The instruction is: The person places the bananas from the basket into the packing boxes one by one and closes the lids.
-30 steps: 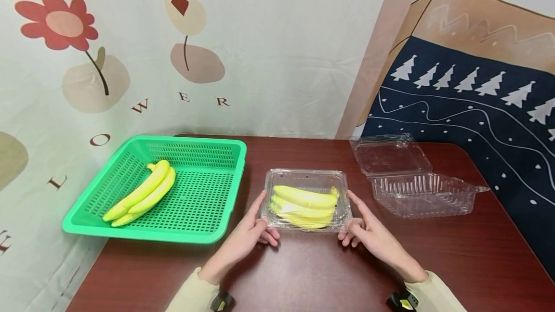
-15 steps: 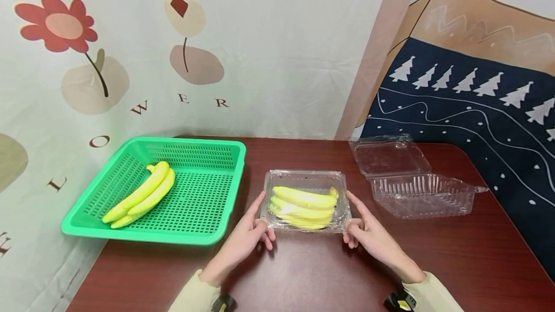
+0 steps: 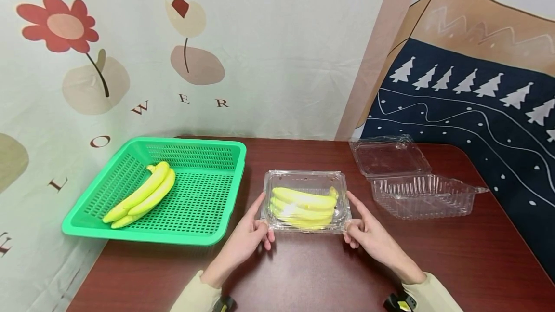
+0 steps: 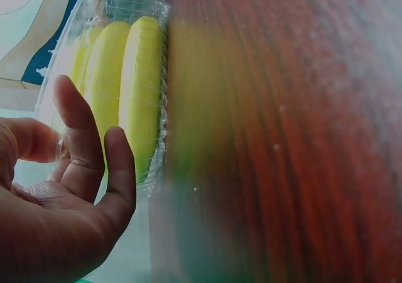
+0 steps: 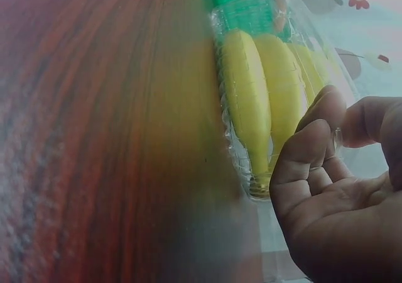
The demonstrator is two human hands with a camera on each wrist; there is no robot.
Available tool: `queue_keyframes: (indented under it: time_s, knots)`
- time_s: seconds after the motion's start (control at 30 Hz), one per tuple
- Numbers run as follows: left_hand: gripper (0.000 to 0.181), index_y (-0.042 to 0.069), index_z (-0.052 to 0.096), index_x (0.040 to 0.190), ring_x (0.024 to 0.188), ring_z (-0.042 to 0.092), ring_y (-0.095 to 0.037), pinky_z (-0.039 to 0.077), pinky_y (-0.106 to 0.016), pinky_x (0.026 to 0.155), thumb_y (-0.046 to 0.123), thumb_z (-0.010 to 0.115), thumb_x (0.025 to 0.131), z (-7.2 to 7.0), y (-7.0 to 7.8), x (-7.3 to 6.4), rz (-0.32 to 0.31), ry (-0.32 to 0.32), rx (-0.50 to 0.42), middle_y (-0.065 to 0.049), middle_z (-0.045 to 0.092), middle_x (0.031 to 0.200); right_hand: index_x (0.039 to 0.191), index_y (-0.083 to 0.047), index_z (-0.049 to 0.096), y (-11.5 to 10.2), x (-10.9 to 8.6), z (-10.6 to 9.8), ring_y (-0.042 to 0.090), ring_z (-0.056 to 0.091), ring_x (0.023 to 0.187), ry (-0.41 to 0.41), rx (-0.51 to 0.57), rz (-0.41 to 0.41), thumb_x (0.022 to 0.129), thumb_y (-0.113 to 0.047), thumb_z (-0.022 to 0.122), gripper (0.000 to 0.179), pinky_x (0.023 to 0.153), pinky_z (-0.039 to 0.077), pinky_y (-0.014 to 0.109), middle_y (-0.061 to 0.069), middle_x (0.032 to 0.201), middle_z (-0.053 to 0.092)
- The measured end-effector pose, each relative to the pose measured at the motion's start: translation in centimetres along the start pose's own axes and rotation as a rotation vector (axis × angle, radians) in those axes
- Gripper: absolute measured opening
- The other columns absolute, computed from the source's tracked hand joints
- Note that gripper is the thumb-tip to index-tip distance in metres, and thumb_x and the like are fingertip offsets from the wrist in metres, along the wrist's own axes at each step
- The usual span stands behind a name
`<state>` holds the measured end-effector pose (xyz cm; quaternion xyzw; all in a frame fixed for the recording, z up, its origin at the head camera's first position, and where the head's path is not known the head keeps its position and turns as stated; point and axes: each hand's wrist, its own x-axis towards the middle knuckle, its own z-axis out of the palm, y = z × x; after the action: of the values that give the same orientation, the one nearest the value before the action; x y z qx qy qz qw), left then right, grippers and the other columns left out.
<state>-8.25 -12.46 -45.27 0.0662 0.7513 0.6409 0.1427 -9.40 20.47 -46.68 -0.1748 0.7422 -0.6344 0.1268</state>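
A clear plastic clamshell box (image 3: 305, 175) with its lid down sits at mid-table, and a bunch of yellow bananas (image 3: 303, 206) lies inside it. My left hand (image 3: 244, 239) pinches the box's near left corner between thumb and fingers, the index finger lying along the left side. On the opposite side my right hand (image 3: 368, 235) pinches the near right corner in the same way. Both wrist views show the rim of the box between thumb (image 4: 38, 139) and curled fingers, with the bananas (image 5: 251, 88) seen through the clear wall.
To the left stands a green plastic basket (image 3: 204, 206) with another bunch of bananas (image 3: 143, 196) in it. A second clamshell box (image 3: 425, 201), lid raised, stands at the right. Printed cloth (image 3: 277, 52) hangs behind the brown table (image 3: 303, 273).
The fingers below the box's near corners have drawn in slightly over the last second. The box, bananas and basket keep their places.
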Motion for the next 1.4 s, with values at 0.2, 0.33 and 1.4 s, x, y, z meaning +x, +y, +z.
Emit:
queue_keyframes:
  time_s: [0.2,0.33,1.4]
  knots:
    - [0.083,0.016,0.009,0.168,0.060,0.065,-0.019,0.048,-0.027,0.054,-0.006,0.048,0.099,0.0,0.2,0.0,-0.011,-0.005,-0.004,-0.015,0.067,0.075,0.165,-0.002,0.003,-0.2,-0.1,-0.1,0.009,0.056,0.059,-0.020,-0.007,-0.015,0.095,0.013,0.046,0.083,0.055,0.052,0.026,0.004,0.070,0.061]
    - [0.082,0.016,0.010,0.168,0.059,0.065,-0.020,0.050,-0.028,0.052,-0.006,0.047,0.099,0.1,-0.1,0.0,0.000,0.011,0.018,-0.014,0.067,0.074,0.165,0.000,0.003,-0.2,-0.1,0.0,0.009,0.056,0.058,-0.012,-0.020,-0.040,0.095,0.013,0.047,0.083,0.054,0.051,0.026,0.003,0.070,0.061]
    - [0.061,0.008,0.037,0.161,0.132,0.055,-0.037,0.045,-0.054,0.109,0.036,0.053,0.108,1.1,0.6,-0.8,0.124,0.247,0.341,-0.011,0.039,0.163,0.163,-0.011,0.031,-0.2,0.0,0.3,0.034,0.063,0.125,0.171,-0.367,0.002,0.100,-0.027,0.071,0.076,0.097,0.053,0.035,0.020,0.159,0.042]
